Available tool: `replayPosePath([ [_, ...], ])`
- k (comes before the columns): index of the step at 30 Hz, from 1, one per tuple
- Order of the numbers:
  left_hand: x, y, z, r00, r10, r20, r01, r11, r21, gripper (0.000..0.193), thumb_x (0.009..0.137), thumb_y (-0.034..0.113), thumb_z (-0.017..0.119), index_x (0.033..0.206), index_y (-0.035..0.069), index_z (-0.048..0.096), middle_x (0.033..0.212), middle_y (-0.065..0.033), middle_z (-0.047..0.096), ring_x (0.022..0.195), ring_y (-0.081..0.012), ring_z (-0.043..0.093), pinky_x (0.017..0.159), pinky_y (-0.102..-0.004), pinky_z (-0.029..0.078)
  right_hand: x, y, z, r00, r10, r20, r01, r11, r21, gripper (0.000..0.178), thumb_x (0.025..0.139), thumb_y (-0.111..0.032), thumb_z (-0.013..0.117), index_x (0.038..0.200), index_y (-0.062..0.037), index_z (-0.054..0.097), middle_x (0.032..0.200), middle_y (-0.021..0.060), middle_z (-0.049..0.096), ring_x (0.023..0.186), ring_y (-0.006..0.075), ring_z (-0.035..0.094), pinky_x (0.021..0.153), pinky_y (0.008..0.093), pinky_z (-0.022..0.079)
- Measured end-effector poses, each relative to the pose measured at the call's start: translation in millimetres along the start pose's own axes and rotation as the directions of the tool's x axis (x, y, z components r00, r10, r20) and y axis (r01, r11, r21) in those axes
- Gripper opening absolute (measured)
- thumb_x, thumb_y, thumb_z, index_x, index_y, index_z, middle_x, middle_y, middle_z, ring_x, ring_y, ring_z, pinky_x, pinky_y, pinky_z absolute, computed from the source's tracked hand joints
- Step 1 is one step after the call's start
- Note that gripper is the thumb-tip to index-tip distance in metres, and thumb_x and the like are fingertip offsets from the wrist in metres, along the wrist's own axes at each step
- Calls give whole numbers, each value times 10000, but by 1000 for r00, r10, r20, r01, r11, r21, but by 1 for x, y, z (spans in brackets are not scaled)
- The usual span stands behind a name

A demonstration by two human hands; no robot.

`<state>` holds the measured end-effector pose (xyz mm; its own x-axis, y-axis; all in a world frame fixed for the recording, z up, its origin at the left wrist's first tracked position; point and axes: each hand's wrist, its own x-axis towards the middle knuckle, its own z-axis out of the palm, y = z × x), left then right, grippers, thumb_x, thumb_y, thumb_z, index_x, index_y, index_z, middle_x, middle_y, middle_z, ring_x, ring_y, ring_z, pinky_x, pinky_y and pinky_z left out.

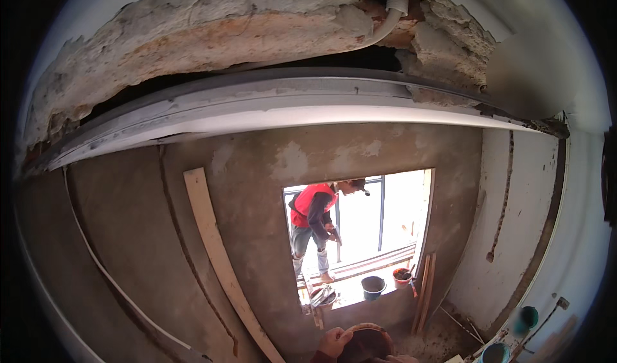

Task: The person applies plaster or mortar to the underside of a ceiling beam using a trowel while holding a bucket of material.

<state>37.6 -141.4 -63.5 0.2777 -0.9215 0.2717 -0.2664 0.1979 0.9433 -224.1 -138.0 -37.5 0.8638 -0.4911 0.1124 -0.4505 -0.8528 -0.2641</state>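
At the lower edge, my left hand (334, 342) is closed on the rim of a round, dark bucket (380, 337) with a brownish rim. The bucket's inside is in shadow, so its contents cannot be made out. Just a sliver of my right hand (402, 358) shows at the bottom edge, by the bucket's right side. Its fingers are mostly cut off by the picture's edge.
Overhead runs a pale beam (276, 109) below broken masonry and a conduit (389, 26). A long plank (222, 247) leans on the grey wall. In the window opening a person in a red vest (315, 209) stands near a grey bucket (373, 288) and a small mortar-filled bucket (402, 275).
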Motion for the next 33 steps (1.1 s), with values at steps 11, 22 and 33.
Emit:
replayPosePath([
  [11, -7, 19, -46, 998, -45, -53, 47, 998, 31, 279, 898, 285, 708, 790, 44, 617, 695, 8, 566, 638, -79, 492, 581, -287, 426, -19, 13, -36, 984, 155, 90, -145, 983, -114, 360, 823, -163, 582, 1179, -127, 620, 1016, 180, 673, 878, 364, 658, 699, 480, 526],
  [22, 26, 83, -59, 1000, 20, 20, -24, 977, 212, 318, 862, 310, 710, 794, 8, 638, 668, -82, 600, 645, -141, 544, 612, -353, 459, -14, 9, -70, 990, 143, -19, -141, 935, -326, 273, 853, -225, 567, 1099, -124, 624, 937, 142, 632, 800, 335, 674, 625, 499, 545],
  [33, 25, 145, -36, 928, 148, 341, -170, 985, 35, 369, 898, 310, 689, 701, 34, 544, 645, 54, 443, 628, -54, 390, 552, -272, 356, -49, -40, -139, 988, 152, 21, -124, 873, -472, 221, 823, -190, 623, 1021, -93, 641, 876, 102, 621, 756, 252, 673, 620, 378, 522],
])
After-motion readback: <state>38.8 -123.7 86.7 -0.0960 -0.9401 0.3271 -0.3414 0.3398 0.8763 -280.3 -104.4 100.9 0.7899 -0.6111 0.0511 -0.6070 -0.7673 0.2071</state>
